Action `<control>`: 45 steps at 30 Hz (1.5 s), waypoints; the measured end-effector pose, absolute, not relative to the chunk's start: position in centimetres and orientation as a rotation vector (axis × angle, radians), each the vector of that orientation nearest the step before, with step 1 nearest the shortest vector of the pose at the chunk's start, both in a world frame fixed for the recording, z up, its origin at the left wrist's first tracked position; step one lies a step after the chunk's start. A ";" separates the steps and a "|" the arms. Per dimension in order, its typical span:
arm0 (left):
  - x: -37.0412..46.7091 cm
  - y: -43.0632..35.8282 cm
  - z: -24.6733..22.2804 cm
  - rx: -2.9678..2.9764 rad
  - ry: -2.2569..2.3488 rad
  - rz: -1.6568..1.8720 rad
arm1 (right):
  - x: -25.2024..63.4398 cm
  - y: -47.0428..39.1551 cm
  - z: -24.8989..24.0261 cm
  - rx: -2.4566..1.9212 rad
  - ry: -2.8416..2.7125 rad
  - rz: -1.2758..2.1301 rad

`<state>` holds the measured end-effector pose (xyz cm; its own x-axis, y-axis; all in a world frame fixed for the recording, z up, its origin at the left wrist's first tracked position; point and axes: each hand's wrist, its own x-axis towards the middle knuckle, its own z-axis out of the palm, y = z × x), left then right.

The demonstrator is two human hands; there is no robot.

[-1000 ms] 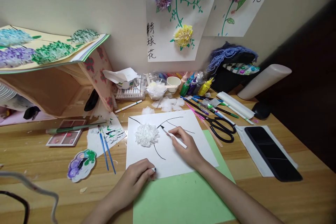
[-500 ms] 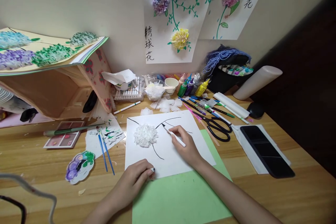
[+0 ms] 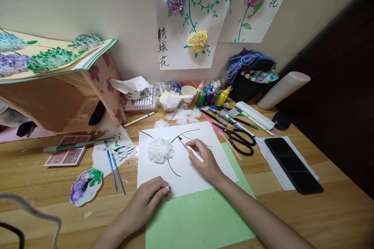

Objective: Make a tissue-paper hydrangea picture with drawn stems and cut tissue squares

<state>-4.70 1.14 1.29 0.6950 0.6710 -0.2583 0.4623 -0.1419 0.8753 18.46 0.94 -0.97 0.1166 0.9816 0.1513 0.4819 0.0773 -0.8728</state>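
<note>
Head view, ruffled white flower on smooth paper, thin curved black lines, right hand pinching slim pen mid-sheet, left hand apart, curled around dark-ended piece, pen tip slightly farther from flower than a second ago

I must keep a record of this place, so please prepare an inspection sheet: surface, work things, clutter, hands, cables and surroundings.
Surface: wooden table, green sheet on it.
Work things: white paper with black lines and a white flower.
Clutter: scissors, phone, blue brushes, paint palette, paper scraps.
Hands: right hand holds a pen, tip at one line; left hand, at the paper's near edge, holds a small cap-like thing.
Cables: gray cable, black cable, lower left.
Surroundings: wall with flower pictures.
</note>
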 end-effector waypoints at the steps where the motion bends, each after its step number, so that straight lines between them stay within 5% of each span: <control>1: -4.7 1.1 1.3 1.785 0.900 0.234 | 18.5 0.9 -1.0 -1.548 -1.465 0.705; 45: -4.8 1.2 0.3 1.818 0.894 0.198 | 19.1 1.0 -1.5 -1.589 -1.350 0.646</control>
<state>-4.82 1.22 0.35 0.7071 0.6550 -0.2664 0.4807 -0.1690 0.8604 19.06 0.95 -1.51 0.2598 0.9511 0.1672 0.4670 0.0278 -0.8838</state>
